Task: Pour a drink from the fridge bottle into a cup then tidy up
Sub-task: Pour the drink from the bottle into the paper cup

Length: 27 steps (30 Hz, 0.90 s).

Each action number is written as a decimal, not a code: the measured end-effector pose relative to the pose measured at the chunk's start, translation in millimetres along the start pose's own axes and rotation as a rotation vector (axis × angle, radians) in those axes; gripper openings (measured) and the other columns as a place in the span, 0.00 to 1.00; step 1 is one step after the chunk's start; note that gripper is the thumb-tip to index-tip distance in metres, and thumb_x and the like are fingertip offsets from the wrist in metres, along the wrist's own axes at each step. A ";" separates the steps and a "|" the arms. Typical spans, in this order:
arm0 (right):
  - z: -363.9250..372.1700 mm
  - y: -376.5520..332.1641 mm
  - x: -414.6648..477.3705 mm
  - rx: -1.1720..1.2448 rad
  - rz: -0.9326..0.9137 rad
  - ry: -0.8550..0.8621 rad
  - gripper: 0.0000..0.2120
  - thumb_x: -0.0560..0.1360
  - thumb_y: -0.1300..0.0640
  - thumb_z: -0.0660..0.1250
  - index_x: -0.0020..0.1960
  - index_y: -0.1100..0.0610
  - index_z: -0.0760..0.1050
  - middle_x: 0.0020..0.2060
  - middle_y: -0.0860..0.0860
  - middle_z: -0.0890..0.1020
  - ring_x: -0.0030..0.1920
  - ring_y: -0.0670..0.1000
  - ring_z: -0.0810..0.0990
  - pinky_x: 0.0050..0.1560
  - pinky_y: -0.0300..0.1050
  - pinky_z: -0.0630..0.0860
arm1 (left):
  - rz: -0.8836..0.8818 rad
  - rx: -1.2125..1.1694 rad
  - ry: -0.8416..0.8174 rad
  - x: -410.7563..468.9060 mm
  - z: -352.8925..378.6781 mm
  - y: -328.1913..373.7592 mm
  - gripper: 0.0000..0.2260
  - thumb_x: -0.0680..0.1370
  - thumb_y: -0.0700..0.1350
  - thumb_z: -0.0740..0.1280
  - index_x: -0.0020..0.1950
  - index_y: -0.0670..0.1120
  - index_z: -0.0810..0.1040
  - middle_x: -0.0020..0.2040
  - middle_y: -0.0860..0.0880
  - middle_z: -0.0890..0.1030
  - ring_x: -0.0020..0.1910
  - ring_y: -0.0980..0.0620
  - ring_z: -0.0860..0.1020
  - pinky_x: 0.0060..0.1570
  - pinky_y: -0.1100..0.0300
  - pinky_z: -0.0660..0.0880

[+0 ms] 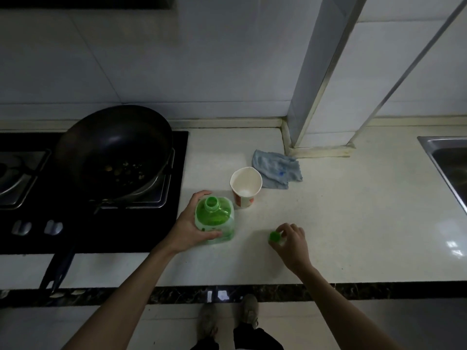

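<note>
Head view: left hand (188,229) grips uncapped bottle (214,221) (right hand (290,242) pinches cap (274,236))

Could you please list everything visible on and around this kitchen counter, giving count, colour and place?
green plastic bottle: one, uncapped, upright on the white counter beside the hob
green bottle cap: one, at the counter, right of the bottle
white paper cup: one, red-orange print, behind the bottle
blue-grey cloth: one, crumpled, behind the cup by the wall column
black wok: one, on the black gas hob, food bits inside
steel sink: one, far right edge
grey shoes: two, on the floor below
left hand: gripping the bottle
right hand: fingers pinching the cap
</note>
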State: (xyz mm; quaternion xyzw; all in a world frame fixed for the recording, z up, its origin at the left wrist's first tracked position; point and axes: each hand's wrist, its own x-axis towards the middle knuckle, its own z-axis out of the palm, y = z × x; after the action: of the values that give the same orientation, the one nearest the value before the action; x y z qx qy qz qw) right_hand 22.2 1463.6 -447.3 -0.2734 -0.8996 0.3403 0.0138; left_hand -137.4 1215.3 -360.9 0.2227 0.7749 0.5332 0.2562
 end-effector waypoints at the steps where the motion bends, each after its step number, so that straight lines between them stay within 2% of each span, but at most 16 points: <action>1: -1.2 0.8 -0.4 -0.001 0.004 -0.012 0.15 0.70 0.52 0.76 0.52 0.54 0.75 0.47 0.47 0.74 0.49 0.50 0.72 0.43 0.34 0.65 | -0.011 -0.022 0.008 -1.3 1.6 -0.5 0.42 0.62 0.39 0.82 0.69 0.56 0.65 0.60 0.56 0.74 0.57 0.62 0.76 0.54 0.68 0.74; 3: -5.1 -0.7 -1.7 -0.025 0.015 -0.044 0.22 0.69 0.50 0.76 0.58 0.54 0.74 0.51 0.49 0.74 0.53 0.51 0.71 0.48 0.39 0.68 | -0.038 -0.060 0.025 -4.1 4.1 -5.0 0.44 0.62 0.35 0.81 0.71 0.53 0.63 0.61 0.55 0.74 0.57 0.63 0.76 0.53 0.69 0.75; 6: -14.0 -17.2 -8.8 -0.060 -0.027 -0.046 0.32 0.69 0.50 0.77 0.68 0.55 0.68 0.59 0.53 0.71 0.57 0.51 0.69 0.58 0.47 0.73 | -0.084 -0.117 0.032 -10.3 5.4 -18.0 0.44 0.61 0.32 0.81 0.71 0.50 0.64 0.61 0.52 0.75 0.58 0.60 0.77 0.52 0.66 0.76; 8: -19.9 -40.7 -18.2 0.020 -0.108 -0.029 0.31 0.71 0.53 0.75 0.70 0.56 0.66 0.62 0.54 0.71 0.58 0.51 0.72 0.58 0.51 0.77 | -0.123 -0.139 0.041 -13.6 6.6 -26.4 0.42 0.61 0.33 0.81 0.69 0.52 0.67 0.60 0.52 0.78 0.59 0.57 0.78 0.53 0.65 0.76; 10: -24.3 -74.4 -29.6 0.101 -0.205 -0.056 0.31 0.73 0.55 0.72 0.72 0.55 0.64 0.65 0.54 0.70 0.61 0.50 0.72 0.60 0.51 0.78 | -0.154 -0.158 0.039 -13.2 8.2 -30.5 0.42 0.61 0.36 0.83 0.69 0.53 0.68 0.61 0.51 0.79 0.61 0.52 0.78 0.56 0.59 0.77; 12: -25.1 -110.9 -40.9 0.158 -0.293 -0.135 0.35 0.75 0.55 0.69 0.77 0.51 0.57 0.72 0.51 0.64 0.69 0.49 0.67 0.68 0.47 0.71 | -0.177 -0.181 0.034 -10.5 10.9 -32.7 0.42 0.60 0.37 0.83 0.70 0.49 0.68 0.63 0.45 0.78 0.63 0.45 0.78 0.57 0.51 0.78; 14: -20.2 -139.7 -49.8 0.189 -0.349 -0.207 0.40 0.75 0.55 0.68 0.79 0.46 0.48 0.77 0.49 0.55 0.74 0.47 0.58 0.73 0.45 0.62 | -0.170 -0.162 0.025 -7.4 13.5 -31.6 0.42 0.61 0.35 0.82 0.71 0.43 0.67 0.64 0.40 0.77 0.63 0.40 0.77 0.56 0.48 0.79; 16: -13.3 -156.6 -56.5 0.206 -0.342 -0.233 0.44 0.76 0.55 0.67 0.79 0.45 0.40 0.79 0.50 0.46 0.77 0.49 0.49 0.76 0.47 0.57 | -0.141 -0.192 0.030 -6.2 14.2 -31.4 0.39 0.63 0.32 0.80 0.70 0.41 0.66 0.64 0.38 0.77 0.62 0.37 0.77 0.54 0.45 0.79; 18: -7.7 -164.2 -60.3 0.243 -0.306 -0.218 0.46 0.76 0.56 0.66 0.78 0.45 0.36 0.79 0.50 0.43 0.78 0.51 0.44 0.77 0.50 0.55 | -0.121 -0.210 0.031 -8.3 12.6 -26.6 0.33 0.68 0.29 0.76 0.70 0.41 0.67 0.65 0.37 0.76 0.62 0.36 0.77 0.50 0.45 0.80; 20: -5.0 -168.0 -62.2 0.290 -0.282 -0.184 0.46 0.74 0.55 0.65 0.78 0.45 0.35 0.79 0.50 0.44 0.79 0.51 0.45 0.77 0.52 0.57 | -0.144 -0.231 0.010 -10.4 8.8 -19.6 0.34 0.66 0.38 0.80 0.69 0.46 0.69 0.63 0.41 0.77 0.61 0.38 0.78 0.51 0.39 0.79; 22: -4.6 -170.7 -61.3 0.323 -0.276 -0.143 0.45 0.72 0.51 0.63 0.79 0.47 0.37 0.79 0.50 0.46 0.79 0.50 0.47 0.76 0.54 0.60 | -0.155 -0.191 0.004 -11.8 3.1 -13.7 0.39 0.59 0.47 0.84 0.66 0.50 0.71 0.60 0.46 0.80 0.58 0.45 0.81 0.52 0.41 0.80; 25: -4.5 -178.3 -59.7 0.359 -0.278 -0.122 0.44 0.72 0.50 0.63 0.80 0.51 0.40 0.78 0.48 0.49 0.78 0.49 0.50 0.72 0.56 0.66 | -0.103 -0.092 0.063 -14.8 -7.1 -7.5 0.36 0.59 0.44 0.84 0.64 0.50 0.72 0.56 0.54 0.81 0.56 0.55 0.81 0.51 0.53 0.81; 27: -5.0 -185.2 -59.3 0.396 -0.285 -0.114 0.43 0.73 0.51 0.64 0.80 0.52 0.42 0.77 0.44 0.50 0.78 0.47 0.51 0.72 0.55 0.67 | -0.076 -0.068 0.104 -16.2 -13.6 -1.6 0.34 0.61 0.40 0.83 0.63 0.49 0.72 0.55 0.56 0.81 0.55 0.58 0.80 0.50 0.57 0.81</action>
State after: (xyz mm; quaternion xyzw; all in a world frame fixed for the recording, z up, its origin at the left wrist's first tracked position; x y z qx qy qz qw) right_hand -15.7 1322.3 -319.2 -0.1161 -0.8441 0.5195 0.0641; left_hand -133.7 1195.0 -355.8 0.1562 0.7766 0.5598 0.2430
